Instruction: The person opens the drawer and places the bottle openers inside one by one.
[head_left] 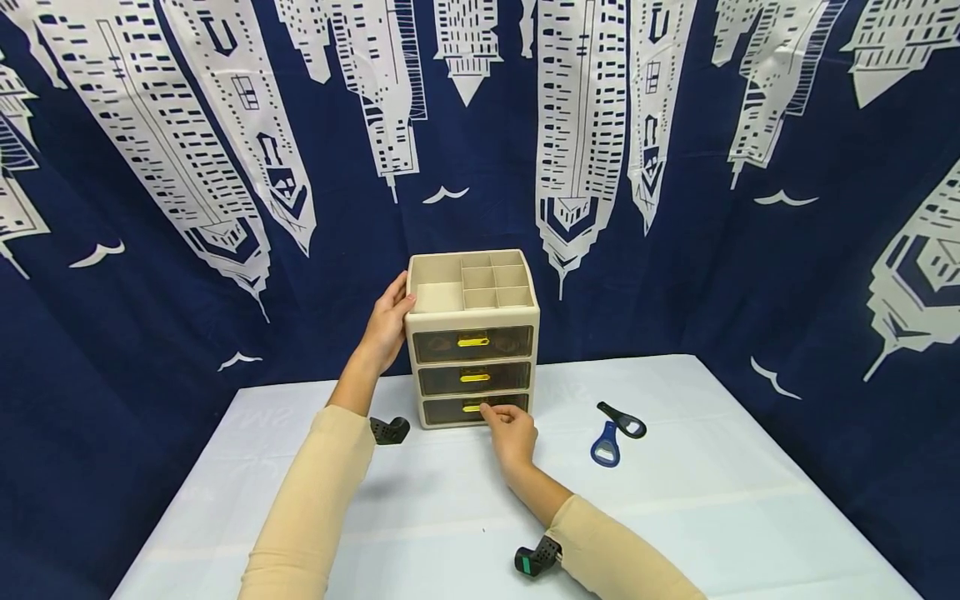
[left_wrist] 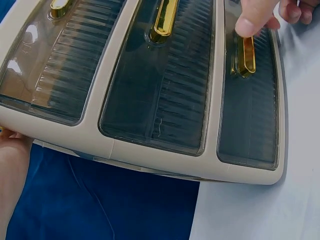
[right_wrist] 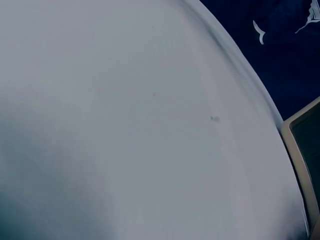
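Observation:
A beige desktop organizer (head_left: 472, 317) stands upright at the table's back edge, with three smoky drawers under a divided open top. All three drawers look closed, each with a gold handle. My left hand (head_left: 387, 325) rests against the organizer's upper left side, fingers fairly straight along it; in the left wrist view only part of that hand (left_wrist: 12, 165) shows at the left edge. Low at the front, my right hand (head_left: 512, 429) pinches the bottom drawer's handle (left_wrist: 246, 56), its thumb against the gold piece. The right wrist view catches only the organizer's edge (right_wrist: 299, 160).
Right of the organizer on the white table (head_left: 712, 467) lie a black bottle opener (head_left: 617, 417) and a blue bottle opener (head_left: 604, 446), close together. A dark blue curtain (head_left: 337, 242) with white building prints hangs behind and at both sides.

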